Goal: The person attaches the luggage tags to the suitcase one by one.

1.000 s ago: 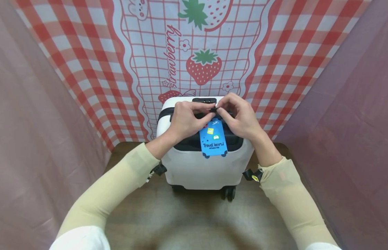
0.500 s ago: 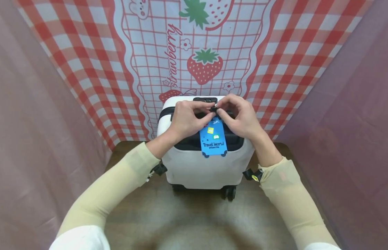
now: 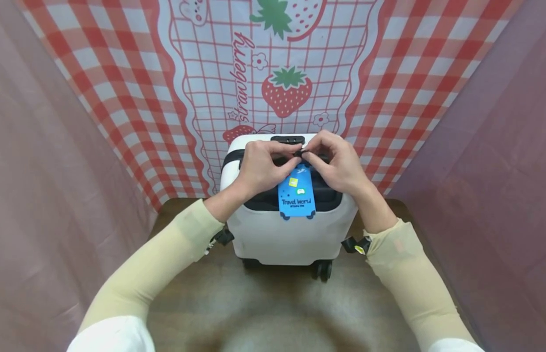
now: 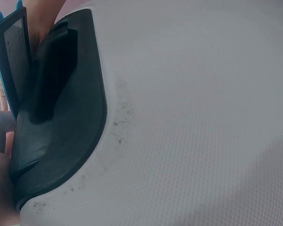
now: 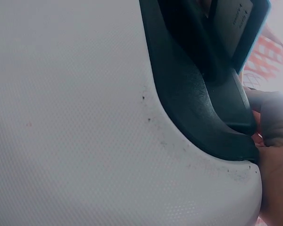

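Observation:
A white suitcase (image 3: 295, 239) stands upright, with a black handle recess (image 3: 330, 198) at its upper edge. From the top hangs a blue luggage tag (image 3: 297, 193) printed "Travel World"; its framed back with a pale card (image 4: 17, 52) shows in the left wrist view. My left hand (image 3: 264, 166) and right hand (image 3: 336, 164) meet above the tag. Both pinch a small black strap (image 3: 301, 153) at the tag's top between thumb and fingers. The fingertips partly hide the strap, so how it is threaded I cannot tell. Behind them sits a black combination lock (image 3: 288, 140).
The suitcase rests on its wheels (image 3: 322, 270) on a brown wooden tabletop (image 3: 273, 313). A red-and-white strawberry cloth (image 3: 273, 63) hangs close behind it. Pinkish curtains (image 3: 48, 195) stand at both sides.
The blue tag has shifted slightly to the left. Both hands stay nearly in place, still pinching the black strap.

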{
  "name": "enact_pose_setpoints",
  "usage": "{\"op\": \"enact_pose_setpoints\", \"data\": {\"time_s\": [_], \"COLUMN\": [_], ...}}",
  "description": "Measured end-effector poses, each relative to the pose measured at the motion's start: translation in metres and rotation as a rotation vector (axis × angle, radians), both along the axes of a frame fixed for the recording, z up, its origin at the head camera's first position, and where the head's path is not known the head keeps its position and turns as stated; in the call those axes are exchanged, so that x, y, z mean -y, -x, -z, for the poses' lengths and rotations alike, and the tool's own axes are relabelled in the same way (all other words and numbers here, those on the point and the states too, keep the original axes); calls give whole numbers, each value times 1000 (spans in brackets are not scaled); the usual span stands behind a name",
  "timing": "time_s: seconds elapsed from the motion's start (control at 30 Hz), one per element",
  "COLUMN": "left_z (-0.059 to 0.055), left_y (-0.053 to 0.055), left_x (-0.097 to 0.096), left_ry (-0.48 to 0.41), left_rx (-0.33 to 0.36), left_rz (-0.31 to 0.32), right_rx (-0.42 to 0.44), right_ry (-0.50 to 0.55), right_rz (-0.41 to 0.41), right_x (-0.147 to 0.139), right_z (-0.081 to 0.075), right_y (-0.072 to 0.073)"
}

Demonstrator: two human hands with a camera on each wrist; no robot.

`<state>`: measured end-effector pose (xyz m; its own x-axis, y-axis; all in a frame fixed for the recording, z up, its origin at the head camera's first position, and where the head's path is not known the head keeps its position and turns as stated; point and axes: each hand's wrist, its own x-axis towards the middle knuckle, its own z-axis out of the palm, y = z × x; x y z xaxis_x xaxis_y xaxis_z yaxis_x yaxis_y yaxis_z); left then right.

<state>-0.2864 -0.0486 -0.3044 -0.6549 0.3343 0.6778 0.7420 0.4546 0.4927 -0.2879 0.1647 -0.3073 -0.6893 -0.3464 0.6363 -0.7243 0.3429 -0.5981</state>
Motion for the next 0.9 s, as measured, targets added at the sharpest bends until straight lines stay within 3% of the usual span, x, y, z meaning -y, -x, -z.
{"op": "enact_pose_setpoints", "data": {"time_s": [0.3, 0.67, 0.9], "left_z": [-1, 1, 2], "left_y": [-1, -2, -3], "left_x": [2, 0, 1], "left_ry": [31, 27, 40], "left_rx": [-28, -19, -27], "left_rz": [-15, -31, -39], "right_rx": [21, -11, -14], "right_ry": [19, 9, -16], "right_rz": [-15, -3, 45], "right_x": [-1, -4, -2], "right_z": [1, 1, 3], "right_y": [-1, -1, -3]}}
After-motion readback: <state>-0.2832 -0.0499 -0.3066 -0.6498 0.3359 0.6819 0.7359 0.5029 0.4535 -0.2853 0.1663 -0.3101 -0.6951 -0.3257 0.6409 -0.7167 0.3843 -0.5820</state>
